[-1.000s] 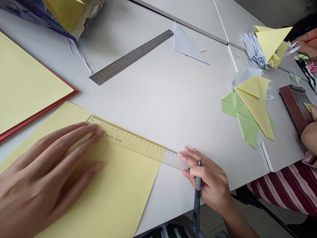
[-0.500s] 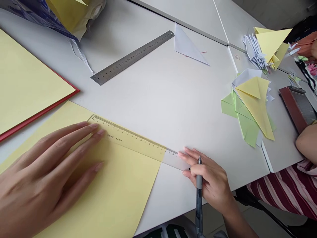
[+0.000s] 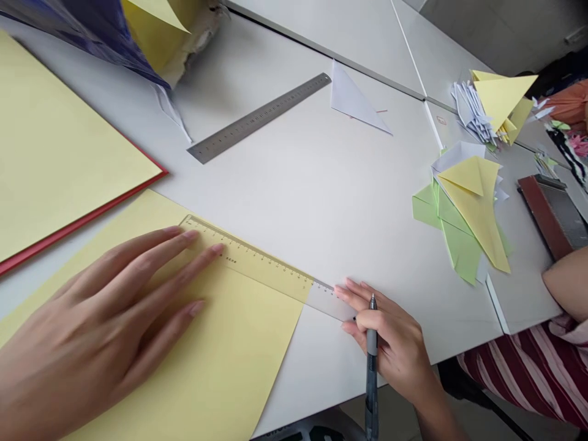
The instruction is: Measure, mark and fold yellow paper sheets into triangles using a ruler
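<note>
A clear plastic ruler (image 3: 261, 264) lies along the upper edge of a yellow paper sheet (image 3: 220, 355), its right end jutting past the sheet over the white table. My left hand (image 3: 114, 312) rests flat with fingers spread, the fingertips pressing on the ruler's left part and the paper. At the ruler's right end is my right hand (image 3: 390, 337), its fingertips touching that end. A dark pen (image 3: 372, 367) is tucked in the same hand, tip pointing up and away from the paper.
A steel ruler (image 3: 261, 117) and a folded white paper (image 3: 356, 104) lie farther back. A red-edged board with yellow paper (image 3: 68, 153) is at left, below a blue bag (image 3: 101, 43). Folded papers (image 3: 473, 208), a dark red box (image 3: 551, 214) and another person's arm (image 3: 567, 285) are at right.
The view has shifted slightly, moving things a little right and down. My left hand's fingers have spread somewhat, one fingertip reaching farther right along the ruler. The right hand still holds the pen.
</note>
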Available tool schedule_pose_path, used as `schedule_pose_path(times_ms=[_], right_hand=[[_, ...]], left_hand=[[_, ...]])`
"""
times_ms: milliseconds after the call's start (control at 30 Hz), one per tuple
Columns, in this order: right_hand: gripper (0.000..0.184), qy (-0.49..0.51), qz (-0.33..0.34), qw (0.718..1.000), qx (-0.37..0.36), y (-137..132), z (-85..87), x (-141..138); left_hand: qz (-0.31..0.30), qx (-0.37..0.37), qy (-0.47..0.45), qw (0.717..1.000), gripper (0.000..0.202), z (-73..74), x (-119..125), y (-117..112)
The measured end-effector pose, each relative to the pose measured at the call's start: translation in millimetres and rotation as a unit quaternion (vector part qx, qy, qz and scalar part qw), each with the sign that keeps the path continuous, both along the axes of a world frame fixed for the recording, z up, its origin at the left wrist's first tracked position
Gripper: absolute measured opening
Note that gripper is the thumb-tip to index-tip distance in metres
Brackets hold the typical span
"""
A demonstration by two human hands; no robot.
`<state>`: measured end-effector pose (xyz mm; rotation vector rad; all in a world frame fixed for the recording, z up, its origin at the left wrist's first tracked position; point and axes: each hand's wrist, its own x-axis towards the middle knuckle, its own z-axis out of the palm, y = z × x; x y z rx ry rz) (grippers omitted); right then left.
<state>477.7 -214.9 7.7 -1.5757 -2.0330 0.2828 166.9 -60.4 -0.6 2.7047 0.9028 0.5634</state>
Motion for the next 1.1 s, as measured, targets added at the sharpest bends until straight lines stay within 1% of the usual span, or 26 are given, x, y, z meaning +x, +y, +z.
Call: schedule_pose_path(times_ms=[67,133,200,267,333,400,433,500,567,633,700,867,1100], right_hand=[[0.018,0.007,0.014,1.000,-0.008,-2,5.3,4],[0.019,0.058,0.011,0.998,-0.003,3,13.8,10],[0.026,0.165,0.002,0.986,-0.006,21,23.0,15],[0.025,0.283,0.020,0.958,-0.046,53,29.3,12],[0.014,0.341,0.045,0.934,-0.095,93,30.2,-1],[0.011,0.375,0.070,0.912,-0.149,132,25.6,-24],[0.011,0.385,0.082,0.904,-0.164,149,22.1,-37],[0.013,0.392,0.105,0.894,-0.188,174,14.5,-63],[0.019,0.391,0.118,0.889,-0.207,190,8.4,-83],[0.026,0.377,0.123,0.893,-0.214,197,4.8,-97],[0.030,0.358,0.121,0.903,-0.205,200,3.2,-103],[0.029,0.332,0.123,0.919,-0.175,199,1.9,-102],[0.028,0.319,0.135,0.919,-0.188,199,2.9,-102]], left_hand=[[-0.022,0.034,0.021,0.999,0.059,-0.6,-1,-1],[-0.026,0.058,0.043,0.997,0.059,-1.0,-2,-3],[-0.024,0.075,0.052,0.996,0.058,-0.7,-4,-4],[-0.021,0.084,0.052,0.995,0.058,0.3,-4,-6],[-0.017,0.083,0.049,0.995,0.057,1.4,-4,-7],[-0.015,0.077,0.049,0.996,0.056,2.2,-4,-9],[-0.014,0.077,0.048,0.996,0.056,2.5,-4,-9],[-0.012,0.077,0.049,0.996,0.056,3.0,-4,-11],[-0.011,0.074,0.053,0.996,0.056,3.5,-4,-12],[-0.009,0.071,0.055,0.996,0.056,4.1,-3,-13],[-0.007,0.069,0.056,0.996,0.055,4.5,-3,-13],[-0.009,0.065,0.056,0.996,0.055,3.2,-3,-15],[-0.005,0.070,0.060,0.996,0.052,2.8,-3,-15]])
